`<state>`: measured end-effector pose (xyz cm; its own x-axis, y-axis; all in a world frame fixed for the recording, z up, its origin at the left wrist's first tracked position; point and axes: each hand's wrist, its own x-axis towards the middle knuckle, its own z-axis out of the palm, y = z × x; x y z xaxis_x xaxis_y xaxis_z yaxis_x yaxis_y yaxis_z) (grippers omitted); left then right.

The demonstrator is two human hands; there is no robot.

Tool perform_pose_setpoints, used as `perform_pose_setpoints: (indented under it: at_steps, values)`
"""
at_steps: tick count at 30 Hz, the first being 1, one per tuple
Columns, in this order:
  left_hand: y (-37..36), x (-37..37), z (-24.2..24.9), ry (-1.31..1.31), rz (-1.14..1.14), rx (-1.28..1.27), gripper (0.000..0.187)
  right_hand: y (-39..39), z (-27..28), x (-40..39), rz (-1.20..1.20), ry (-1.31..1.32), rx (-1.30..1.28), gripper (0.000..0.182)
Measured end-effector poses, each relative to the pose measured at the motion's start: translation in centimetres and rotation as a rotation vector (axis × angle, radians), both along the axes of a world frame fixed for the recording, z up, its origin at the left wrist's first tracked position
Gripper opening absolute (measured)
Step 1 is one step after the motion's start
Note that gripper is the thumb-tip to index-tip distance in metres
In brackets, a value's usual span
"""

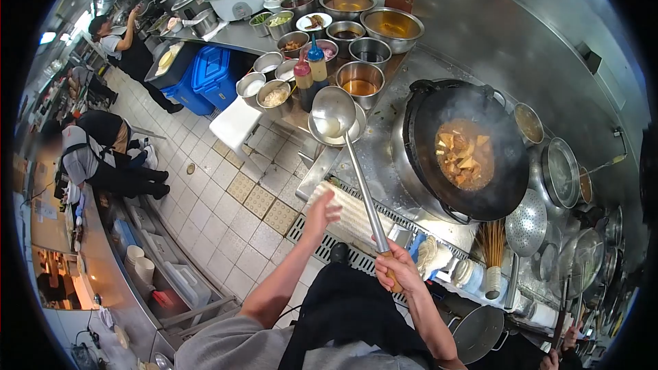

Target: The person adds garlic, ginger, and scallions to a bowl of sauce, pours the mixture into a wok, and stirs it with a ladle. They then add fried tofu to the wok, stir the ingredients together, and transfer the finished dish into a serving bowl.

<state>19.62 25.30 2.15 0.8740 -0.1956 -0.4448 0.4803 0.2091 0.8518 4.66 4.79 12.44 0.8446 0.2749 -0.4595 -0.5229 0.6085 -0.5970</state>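
My right hand is wrapped round the wooden grip of a long steel ladle. The ladle's bowl hangs over a small metal bowl at the counter's edge, and a little pale matter shows inside it. Fingers apart and holding nothing, my left hand is raised beside a folded white towel. To the right, a large black wok sits on the stove. Browned chunks steam in brown sauce in it.
Sauce bottles and several metal bowls of ingredients crowd the counter at the back. A bamboo brush, a skimmer and strainers line the right. A white stool stands on the tiled floor; other people work at left.
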Motion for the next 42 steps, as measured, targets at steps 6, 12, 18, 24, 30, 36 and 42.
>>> perform_pose_setpoints:
  at_steps: [6, 12, 18, 24, 30, 36, 42]
  values:
    - [-1.1, -10.2, -0.3, 0.031, -0.261, 0.068, 0.053, -1.5, 0.8, -3.0, 0.036, -0.049, -0.02, 0.053]
    - [-3.0, -14.3, 0.1, 0.078, -0.414, 0.015, 0.041, -2.9, 0.8, -6.6, 0.041, -0.036, 0.084, 0.053]
    - [-5.2, -14.7, 2.2, -0.211, -0.497, 0.183, 0.035, -3.7, 1.0, -9.2, -0.007, -0.023, 0.153, 0.053]
    - [-9.4, -14.1, 5.6, -0.648, -0.555, 0.364, 0.032, -5.2, 1.0, -12.7, -0.167, -0.001, 0.435, 0.055]
    - [-15.8, -14.2, 7.0, -1.233, -0.899, 0.911, 0.07, -7.7, 4.2, -15.8, -0.374, -0.025, -0.084, 0.053]
    - [-19.9, -14.6, 4.4, -1.066, -1.162, 1.004, 0.083, -10.4, 6.9, -14.3, -0.525, 0.023, -0.612, 0.048]
    - [-23.0, -14.8, 1.4, -1.019, -1.134, 1.038, 0.073, -13.3, 7.2, -11.5, -0.578, -0.083, -0.72, 0.046]
